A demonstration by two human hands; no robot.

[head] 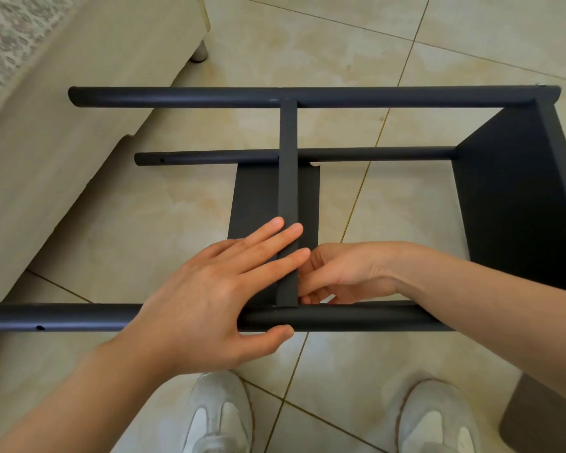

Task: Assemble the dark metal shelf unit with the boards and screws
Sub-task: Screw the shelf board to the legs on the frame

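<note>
Fingers [258,240] of left hand [206,289] press flat on the middle board [288,178]; right hand [350,273] curls beside it, grip unclear.

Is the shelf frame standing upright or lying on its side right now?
On its side: the poles run level above the floor tiles, and the middle board and end board stand on edge between them.

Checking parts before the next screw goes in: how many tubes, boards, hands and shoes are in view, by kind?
Dark round metal tubes: 3 (far, middle, near)
Dark flat boards: 2 (centre, right end)
Hands: 2 (left hand, right hand)
White shoes: 2 ()
Total: 9
</note>
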